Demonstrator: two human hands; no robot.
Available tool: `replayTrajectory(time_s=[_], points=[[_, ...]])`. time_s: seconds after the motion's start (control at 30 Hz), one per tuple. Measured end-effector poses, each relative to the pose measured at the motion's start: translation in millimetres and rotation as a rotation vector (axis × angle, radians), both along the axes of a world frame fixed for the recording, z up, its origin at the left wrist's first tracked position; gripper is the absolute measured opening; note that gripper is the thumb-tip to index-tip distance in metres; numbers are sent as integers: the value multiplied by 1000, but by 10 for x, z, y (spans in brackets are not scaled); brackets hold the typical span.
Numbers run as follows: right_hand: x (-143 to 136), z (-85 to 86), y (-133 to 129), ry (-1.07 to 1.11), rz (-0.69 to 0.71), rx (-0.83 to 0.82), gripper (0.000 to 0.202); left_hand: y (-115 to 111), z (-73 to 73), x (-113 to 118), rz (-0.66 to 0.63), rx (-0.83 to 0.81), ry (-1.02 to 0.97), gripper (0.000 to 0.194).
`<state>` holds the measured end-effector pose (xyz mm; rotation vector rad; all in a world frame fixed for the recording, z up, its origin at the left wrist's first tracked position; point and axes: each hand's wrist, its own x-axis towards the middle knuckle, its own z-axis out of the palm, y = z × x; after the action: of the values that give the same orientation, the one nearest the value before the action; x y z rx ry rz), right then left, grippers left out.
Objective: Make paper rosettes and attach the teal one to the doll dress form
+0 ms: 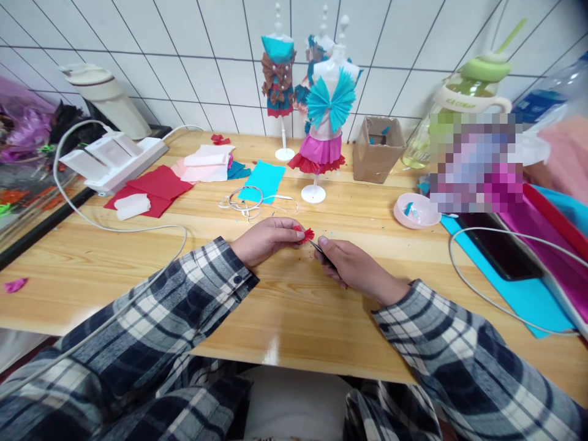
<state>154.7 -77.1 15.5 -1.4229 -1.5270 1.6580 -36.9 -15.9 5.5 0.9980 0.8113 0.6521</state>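
Between the thumb and fingers of my left hand (pixel 271 239) is a small pleated piece of red crepe paper (pixel 309 235). My right hand (pixel 351 263) is closed around a small pointed metal tool (pixel 323 253) with a dark body. Its silver tip meets or nearly meets the lower right edge of the red paper; whether it is tweezers or scissors I cannot tell. Tiny paper scraps lie on the table beneath. Beyond my hands stands a small white mannequin (pixel 321 122) with a pleated turquoise paper bow on its chest and a pink and red ruffled skirt.
Looped cord (pixel 245 199) lies by a turquoise sheet (pixel 263 180). Red paper (pixel 160 187) and a white power strip (pixel 131 162) are at left. A cardboard box (pixel 377 150), pink bowl (pixel 416 211), phone (pixel 500 248) and cable (pixel 452 257) occupy the right. Other dressed mannequins (pixel 278 79) stand behind.
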Motion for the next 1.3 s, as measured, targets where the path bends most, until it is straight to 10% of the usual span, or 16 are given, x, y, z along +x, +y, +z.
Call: replayTrajectory(time_s=[0.67, 0.93, 1.3], points=[[82, 68, 13, -13, 116, -27, 49, 3, 7, 2, 55, -33, -16, 17], [95, -14, 74, -123, -108, 358, 32, -14, 4, -14, -136, 102, 123, 18], [63, -81, 83, -163, -163, 363, 20, -43, 37, 7, -141, 174, 80, 26]])
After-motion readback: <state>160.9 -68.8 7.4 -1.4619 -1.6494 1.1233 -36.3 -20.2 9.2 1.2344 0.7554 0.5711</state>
